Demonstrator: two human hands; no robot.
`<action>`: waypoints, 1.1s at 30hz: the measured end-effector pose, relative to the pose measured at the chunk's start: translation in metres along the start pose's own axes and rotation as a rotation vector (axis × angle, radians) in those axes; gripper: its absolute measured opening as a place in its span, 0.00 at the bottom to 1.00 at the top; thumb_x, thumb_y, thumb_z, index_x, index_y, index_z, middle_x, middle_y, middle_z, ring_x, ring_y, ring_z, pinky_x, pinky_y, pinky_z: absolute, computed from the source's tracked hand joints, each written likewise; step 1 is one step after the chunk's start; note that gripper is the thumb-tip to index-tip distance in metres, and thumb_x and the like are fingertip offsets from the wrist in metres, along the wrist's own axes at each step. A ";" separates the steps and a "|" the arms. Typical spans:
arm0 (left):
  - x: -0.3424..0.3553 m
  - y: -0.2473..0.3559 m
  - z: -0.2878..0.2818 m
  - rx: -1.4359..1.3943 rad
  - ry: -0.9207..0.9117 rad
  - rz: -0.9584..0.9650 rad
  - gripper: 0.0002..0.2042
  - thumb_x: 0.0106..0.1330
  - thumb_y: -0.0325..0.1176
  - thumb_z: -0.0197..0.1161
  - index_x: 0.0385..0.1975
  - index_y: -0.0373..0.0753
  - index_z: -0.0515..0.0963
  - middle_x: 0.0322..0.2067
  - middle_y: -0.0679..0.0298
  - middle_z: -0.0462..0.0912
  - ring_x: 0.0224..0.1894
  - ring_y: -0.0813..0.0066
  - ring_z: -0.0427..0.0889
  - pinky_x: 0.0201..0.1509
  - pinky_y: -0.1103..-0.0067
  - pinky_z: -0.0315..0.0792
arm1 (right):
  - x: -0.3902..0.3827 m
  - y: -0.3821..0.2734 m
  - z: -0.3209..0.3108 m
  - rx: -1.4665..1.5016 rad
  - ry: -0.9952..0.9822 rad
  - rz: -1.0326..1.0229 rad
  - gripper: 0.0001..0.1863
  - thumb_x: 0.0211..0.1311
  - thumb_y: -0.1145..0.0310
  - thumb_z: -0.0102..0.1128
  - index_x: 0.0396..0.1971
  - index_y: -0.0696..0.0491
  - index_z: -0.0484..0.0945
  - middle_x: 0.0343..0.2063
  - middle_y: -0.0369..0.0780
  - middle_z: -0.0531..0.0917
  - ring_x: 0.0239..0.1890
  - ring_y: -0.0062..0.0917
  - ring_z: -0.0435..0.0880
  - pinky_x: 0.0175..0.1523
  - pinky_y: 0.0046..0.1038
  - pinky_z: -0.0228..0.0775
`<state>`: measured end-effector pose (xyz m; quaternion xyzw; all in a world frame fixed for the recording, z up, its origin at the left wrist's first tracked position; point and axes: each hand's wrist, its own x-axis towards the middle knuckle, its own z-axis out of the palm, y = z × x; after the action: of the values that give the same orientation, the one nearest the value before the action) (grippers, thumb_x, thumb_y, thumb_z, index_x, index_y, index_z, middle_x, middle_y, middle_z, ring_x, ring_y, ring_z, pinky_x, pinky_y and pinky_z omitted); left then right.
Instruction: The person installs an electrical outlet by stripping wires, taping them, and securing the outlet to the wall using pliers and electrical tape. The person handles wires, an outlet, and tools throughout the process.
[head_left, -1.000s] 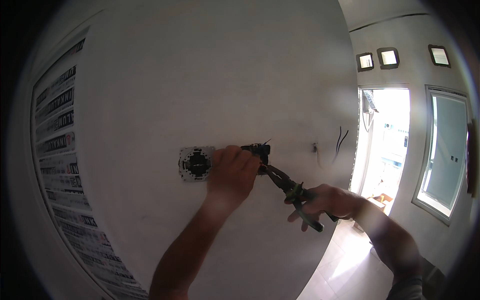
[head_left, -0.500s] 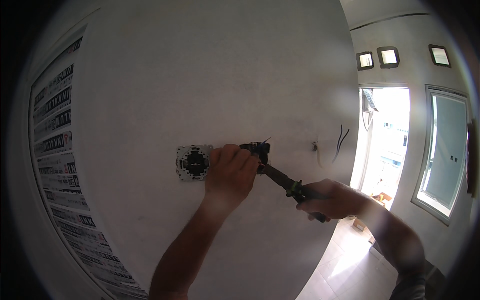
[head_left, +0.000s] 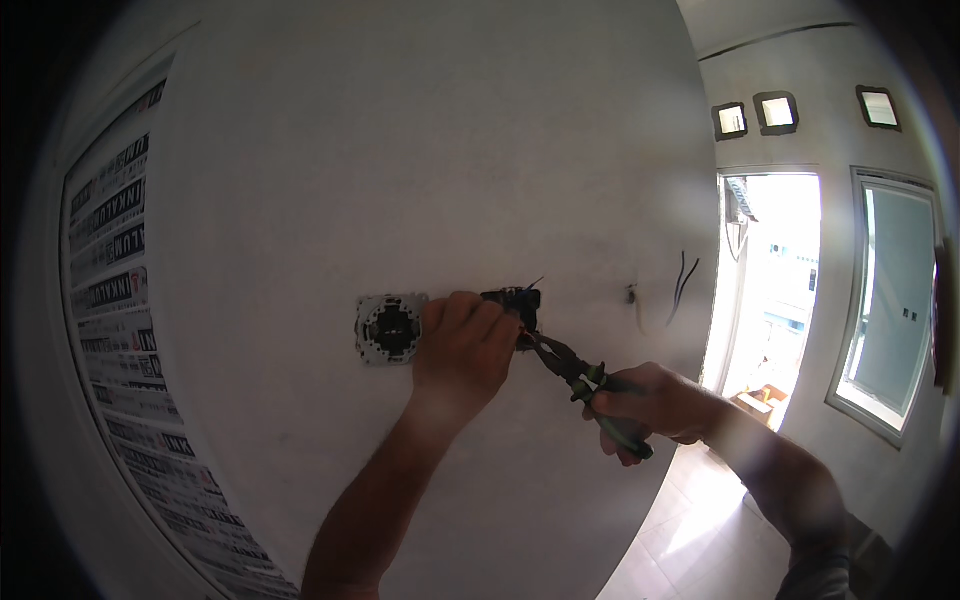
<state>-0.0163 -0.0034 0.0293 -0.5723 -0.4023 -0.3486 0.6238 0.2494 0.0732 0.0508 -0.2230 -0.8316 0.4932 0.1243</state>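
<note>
My right hand is wrapped round the green and black handles of a pair of pliers. The jaws point up and left, slightly parted, at the lower edge of a dark wall box. Thin wires stick out around that box. My left hand is closed in front of the box's left side, its fingertips close to the plier jaws; what they pinch is hidden. Just left of it, a square metal-framed socket insert with a dark round centre sits against the wall.
The pale wall fills most of the view. Two dark wires stick out at right beside a small wall hole. A bright doorway and a window stand farther right. A frame covered in printed film runs down the left.
The plier handles have spread and turned, so the jaws now show parted. My right hand's fingers have loosened on the lower handle. My left hand has barely moved.
</note>
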 end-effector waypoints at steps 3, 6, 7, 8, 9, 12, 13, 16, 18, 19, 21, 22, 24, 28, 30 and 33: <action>0.001 0.000 0.001 0.000 0.020 0.013 0.08 0.57 0.30 0.76 0.34 0.44 0.83 0.34 0.72 0.78 0.44 0.68 0.77 0.53 0.67 0.66 | -0.002 0.001 0.000 0.017 -0.054 -0.016 0.20 0.67 0.63 0.71 0.49 0.61 0.75 0.27 0.45 0.86 0.21 0.28 0.87 0.26 0.28 0.81; 0.003 0.002 -0.001 -0.007 -0.006 0.007 0.09 0.57 0.31 0.76 0.35 0.44 0.83 0.34 0.72 0.78 0.44 0.67 0.77 0.53 0.66 0.66 | -0.007 0.003 0.001 -0.115 -0.061 -0.035 0.25 0.62 0.65 0.77 0.50 0.61 0.74 0.27 0.45 0.87 0.21 0.27 0.87 0.25 0.28 0.80; 0.001 0.001 -0.001 0.000 -0.006 0.005 0.09 0.57 0.31 0.76 0.35 0.44 0.83 0.34 0.72 0.79 0.44 0.67 0.77 0.53 0.66 0.66 | -0.016 -0.008 0.011 -0.252 -0.031 -0.007 0.26 0.60 0.65 0.78 0.51 0.60 0.74 0.27 0.44 0.87 0.21 0.25 0.87 0.25 0.28 0.80; 0.000 0.001 0.000 0.005 -0.004 0.007 0.09 0.57 0.31 0.76 0.35 0.44 0.83 0.34 0.71 0.79 0.45 0.67 0.77 0.53 0.66 0.66 | -0.023 -0.014 0.017 -0.387 0.004 0.021 0.27 0.59 0.65 0.79 0.51 0.60 0.74 0.27 0.43 0.87 0.21 0.24 0.87 0.25 0.27 0.80; 0.000 0.001 0.001 0.009 -0.002 0.008 0.09 0.57 0.31 0.76 0.34 0.44 0.83 0.34 0.71 0.79 0.45 0.67 0.77 0.53 0.66 0.66 | -0.026 -0.011 0.022 -0.407 0.019 -0.001 0.26 0.60 0.65 0.78 0.51 0.60 0.75 0.28 0.42 0.87 0.21 0.23 0.87 0.25 0.27 0.79; -0.002 0.001 0.000 -0.007 0.004 -0.004 0.09 0.57 0.31 0.76 0.34 0.44 0.83 0.35 0.71 0.79 0.45 0.66 0.77 0.53 0.66 0.66 | -0.029 0.004 0.028 -0.388 0.076 -0.015 0.22 0.62 0.64 0.77 0.48 0.59 0.78 0.29 0.40 0.88 0.21 0.19 0.87 0.26 0.24 0.79; -0.002 0.000 0.000 0.000 -0.001 -0.004 0.09 0.57 0.31 0.76 0.35 0.44 0.83 0.35 0.71 0.79 0.45 0.66 0.77 0.53 0.66 0.66 | -0.025 0.009 0.021 -0.330 0.103 0.016 0.20 0.62 0.64 0.76 0.47 0.59 0.80 0.29 0.39 0.88 0.22 0.18 0.87 0.27 0.24 0.79; 0.000 0.000 -0.001 0.010 -0.008 -0.008 0.09 0.58 0.31 0.76 0.35 0.44 0.83 0.35 0.71 0.80 0.45 0.66 0.77 0.53 0.66 0.66 | -0.022 0.023 0.012 -0.318 0.275 -0.128 0.15 0.68 0.63 0.72 0.44 0.59 0.84 0.29 0.38 0.89 0.26 0.18 0.88 0.32 0.23 0.80; 0.003 0.003 -0.001 0.001 -0.018 -0.017 0.09 0.59 0.31 0.75 0.36 0.44 0.83 0.35 0.72 0.80 0.45 0.66 0.77 0.53 0.66 0.66 | -0.015 0.047 0.004 -0.389 0.393 -0.336 0.15 0.70 0.62 0.69 0.46 0.59 0.83 0.29 0.39 0.89 0.28 0.18 0.88 0.34 0.23 0.80; 0.004 0.004 0.001 -0.009 -0.011 -0.019 0.09 0.59 0.31 0.75 0.36 0.44 0.83 0.35 0.72 0.80 0.45 0.67 0.77 0.53 0.66 0.66 | -0.019 0.044 0.002 -0.309 0.373 -0.243 0.15 0.70 0.63 0.68 0.45 0.60 0.83 0.31 0.40 0.89 0.29 0.20 0.89 0.35 0.25 0.81; 0.000 0.002 0.000 -0.002 -0.024 -0.027 0.09 0.59 0.31 0.75 0.37 0.43 0.83 0.35 0.71 0.80 0.45 0.67 0.77 0.53 0.66 0.66 | -0.019 0.027 0.007 -0.139 0.296 -0.067 0.14 0.72 0.65 0.64 0.44 0.63 0.82 0.34 0.43 0.90 0.31 0.24 0.90 0.38 0.27 0.84; 0.000 0.001 -0.002 0.005 -0.029 -0.027 0.09 0.59 0.31 0.75 0.37 0.43 0.83 0.35 0.71 0.80 0.45 0.67 0.77 0.53 0.66 0.66 | -0.014 0.027 0.007 -0.142 0.266 -0.101 0.15 0.73 0.64 0.63 0.46 0.62 0.82 0.31 0.42 0.88 0.28 0.23 0.89 0.35 0.27 0.81; 0.001 0.001 -0.003 -0.001 -0.028 -0.027 0.09 0.59 0.30 0.76 0.37 0.43 0.84 0.35 0.72 0.80 0.45 0.67 0.77 0.53 0.66 0.66 | -0.009 0.028 0.006 -0.152 0.226 -0.159 0.17 0.75 0.62 0.62 0.49 0.62 0.82 0.26 0.40 0.86 0.24 0.21 0.85 0.30 0.26 0.76; 0.001 0.001 -0.003 -0.019 -0.007 -0.027 0.09 0.58 0.30 0.76 0.36 0.43 0.84 0.34 0.72 0.81 0.45 0.68 0.77 0.53 0.67 0.66 | -0.012 0.008 0.011 -0.161 0.207 -0.073 0.18 0.76 0.61 0.60 0.50 0.62 0.81 0.25 0.39 0.85 0.21 0.21 0.83 0.29 0.26 0.76; 0.002 0.002 -0.002 -0.027 0.002 -0.025 0.08 0.58 0.29 0.76 0.35 0.43 0.84 0.34 0.72 0.81 0.44 0.68 0.77 0.53 0.67 0.66 | -0.008 0.011 0.011 -0.170 0.214 -0.105 0.18 0.77 0.60 0.59 0.50 0.61 0.81 0.26 0.39 0.85 0.21 0.20 0.82 0.29 0.25 0.75; 0.003 0.001 -0.001 -0.033 0.015 -0.021 0.08 0.58 0.29 0.76 0.34 0.43 0.84 0.33 0.72 0.81 0.44 0.68 0.77 0.52 0.68 0.66 | -0.013 -0.001 0.014 -0.260 0.225 -0.069 0.18 0.76 0.59 0.59 0.51 0.59 0.81 0.26 0.38 0.85 0.21 0.19 0.81 0.29 0.25 0.76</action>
<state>-0.0137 -0.0046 0.0309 -0.5757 -0.3979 -0.3658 0.6136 0.2544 0.0552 0.0452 -0.2620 -0.8764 0.3490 0.2034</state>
